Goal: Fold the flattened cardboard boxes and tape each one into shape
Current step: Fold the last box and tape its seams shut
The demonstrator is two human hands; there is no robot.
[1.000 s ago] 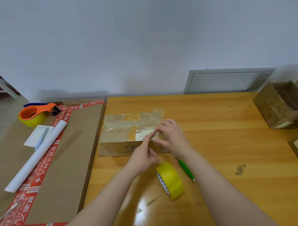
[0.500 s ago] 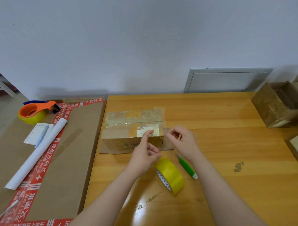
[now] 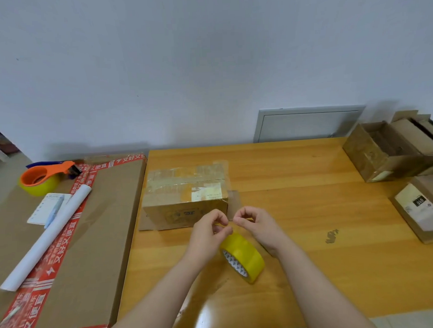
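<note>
Hands: left hand (image 3: 208, 229) and right hand (image 3: 258, 223) close together, each with thumb and forefinger pinched; can't tell if clear tape is between them.
Box: box (image 3: 187, 201) folded up, top taped, just behind the hands.
Roll: tape roll (image 3: 243, 257) on edge, in front of box.
Change: a second ago both hands pressed box's right top corner; now off it, pulled back.
Read: that strip looks stuck down; probably another strip next.
</note>
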